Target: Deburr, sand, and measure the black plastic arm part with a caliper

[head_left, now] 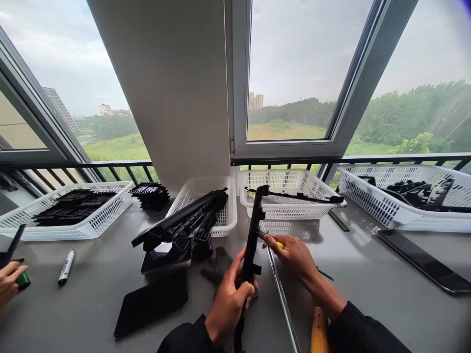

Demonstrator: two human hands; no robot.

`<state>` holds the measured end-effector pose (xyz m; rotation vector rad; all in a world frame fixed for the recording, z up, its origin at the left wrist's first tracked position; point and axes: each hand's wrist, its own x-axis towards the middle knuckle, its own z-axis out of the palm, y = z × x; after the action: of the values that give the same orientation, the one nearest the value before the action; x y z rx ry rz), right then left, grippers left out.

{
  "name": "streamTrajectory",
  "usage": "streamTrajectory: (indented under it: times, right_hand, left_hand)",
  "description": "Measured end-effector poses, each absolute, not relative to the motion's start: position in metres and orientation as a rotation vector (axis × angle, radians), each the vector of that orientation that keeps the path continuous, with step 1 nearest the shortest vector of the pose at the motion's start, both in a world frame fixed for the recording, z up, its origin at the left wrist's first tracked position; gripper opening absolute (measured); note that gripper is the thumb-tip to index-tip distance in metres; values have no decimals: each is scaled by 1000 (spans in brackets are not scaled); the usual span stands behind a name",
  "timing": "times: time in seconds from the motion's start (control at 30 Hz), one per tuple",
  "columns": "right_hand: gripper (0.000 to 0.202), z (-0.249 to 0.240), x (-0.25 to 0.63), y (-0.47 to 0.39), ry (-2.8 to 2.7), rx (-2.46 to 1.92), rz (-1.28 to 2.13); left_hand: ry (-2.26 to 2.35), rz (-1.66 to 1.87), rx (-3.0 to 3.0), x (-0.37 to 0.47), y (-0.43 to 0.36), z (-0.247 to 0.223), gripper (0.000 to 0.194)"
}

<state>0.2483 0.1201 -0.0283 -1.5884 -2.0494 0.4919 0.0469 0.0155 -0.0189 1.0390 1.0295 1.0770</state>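
My left hand (231,294) is wrapped around a long black plastic strip (251,240), which stands tilted up with small tabs along its side. In my right hand (294,257) is a small tool with a yellow handle (280,245); its dark tip is against the strip's edge, and its exact kind is hidden by my fingers. Under my hands a shiny metal rod (280,289) lies lengthwise on the grey table (353,314). An orange-yellow handle (319,331) shows beside my right sleeve. Behind the strip, another thin black part (301,196) spans a white basket (294,211).
White baskets hold black parts at the left (99,223) and right (371,198). Long black trim pieces (184,220) lean over the middle basket (231,215). A marker (66,267), black panel (152,304) and glossy black strip (423,260) lie around. Another person's hand (11,282) is at far left.
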Motion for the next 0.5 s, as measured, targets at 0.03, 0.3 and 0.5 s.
streamTrajectory:
  times: [0.03, 0.3, 0.5]
  right_hand:
    - [78, -29, 250, 120, -2037, -1587, 488]
    - [84, -23, 249, 116, -1917, -1608, 518]
    - [83, -23, 253, 120, -1834, -1650, 458]
  left_hand:
    - [1029, 1062, 1046, 47, 14, -18, 89]
    - [925, 954, 1021, 45, 8, -9, 92]
    - [929, 903, 1167, 31, 3, -28, 85]
